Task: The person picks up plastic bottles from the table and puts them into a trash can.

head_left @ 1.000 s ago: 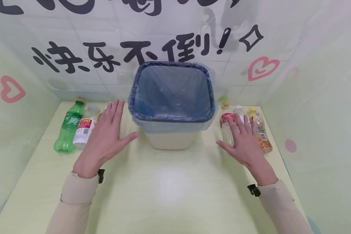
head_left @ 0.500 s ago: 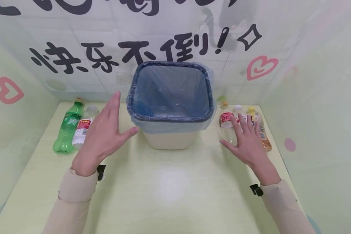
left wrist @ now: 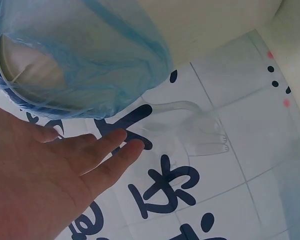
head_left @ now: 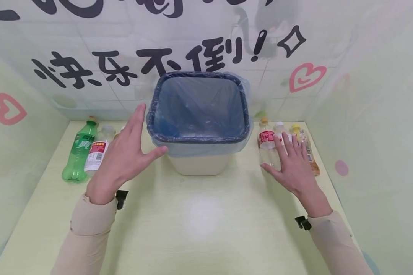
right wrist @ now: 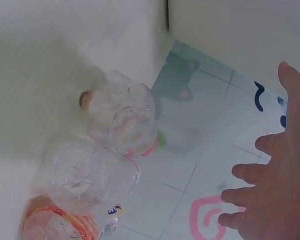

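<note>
A cream trash can (head_left: pixel 199 164) with a blue plastic liner (head_left: pixel 201 107) over its dark rim stands at the table's far middle. Left of it hovers my left hand (head_left: pixel 122 160), fingers straight, thumb spread towards the can's front corner. That hand partly hides a white bottle with a red label (head_left: pixel 96 151); a green bottle (head_left: pixel 77 156) lies further left. My right hand (head_left: pixel 294 168) is held with fingers spread above three bottles: one red-labelled (head_left: pixel 266 139), one white-capped (head_left: pixel 278 128), one yellow-capped (head_left: pixel 296 128). In the right wrist view, clear bottles (right wrist: pixel 122 115) lie apart from the hand. Neither hand holds anything.
The pale table (head_left: pixel 199 221) reaches back to a printed wall (head_left: pixel 117 34) with black characters. Side walls (head_left: pixel 375 114) stand close on both sides. Another bottle behind my left hand is mostly hidden.
My left hand has moved slightly right and turned, its thumb coming closer to the trash can. The right hand has shifted a little to the right. The head view has shifted slightly.
</note>
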### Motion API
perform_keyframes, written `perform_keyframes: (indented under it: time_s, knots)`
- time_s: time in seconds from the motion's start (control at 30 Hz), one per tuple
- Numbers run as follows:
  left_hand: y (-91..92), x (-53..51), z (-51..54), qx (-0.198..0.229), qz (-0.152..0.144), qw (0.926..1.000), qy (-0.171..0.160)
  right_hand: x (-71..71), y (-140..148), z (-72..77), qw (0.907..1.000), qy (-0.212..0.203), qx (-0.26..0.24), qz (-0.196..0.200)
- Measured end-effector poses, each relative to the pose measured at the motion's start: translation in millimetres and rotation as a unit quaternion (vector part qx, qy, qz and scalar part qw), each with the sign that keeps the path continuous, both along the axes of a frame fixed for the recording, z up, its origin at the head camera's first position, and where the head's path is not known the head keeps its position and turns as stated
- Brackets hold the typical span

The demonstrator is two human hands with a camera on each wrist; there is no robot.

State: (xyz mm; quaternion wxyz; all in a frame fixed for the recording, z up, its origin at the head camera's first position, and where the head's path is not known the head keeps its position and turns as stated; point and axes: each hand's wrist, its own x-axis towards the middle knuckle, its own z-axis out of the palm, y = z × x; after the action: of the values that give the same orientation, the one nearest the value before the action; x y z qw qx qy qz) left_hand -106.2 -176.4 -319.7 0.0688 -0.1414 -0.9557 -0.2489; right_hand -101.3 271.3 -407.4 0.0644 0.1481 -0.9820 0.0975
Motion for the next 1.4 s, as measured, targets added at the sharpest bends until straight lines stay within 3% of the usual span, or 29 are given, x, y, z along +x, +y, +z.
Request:
perform_keyframes:
  time_s: [0.37, 0.63, 0.93, 1.4]
  knots:
    - [14.9, -4.8, 13.3, 0.003, -0.006, 1.0000, 0.006, -0.7, 5, -1.7, 0.9997, 0.018, -0.016, 0.000]
    - [17.4, -8.2, 16.2, -0.007, -0.007, 0.9999, 0.009, -1.8, 10, 2.2, 0.9999, 0.009, -0.006, -0.004]
    - [23.4, -13.7, 22.7, 0.018, 0.009, 0.9997, -0.010, -1.1, 21, 5.2, 0.9995, -0.002, -0.020, -0.022]
    - [31.6, -16.9, 24.9, -0.007, 0.011, 0.9998, -0.015, -1.3, 32, 1.1, 0.9992, -0.012, -0.028, -0.024]
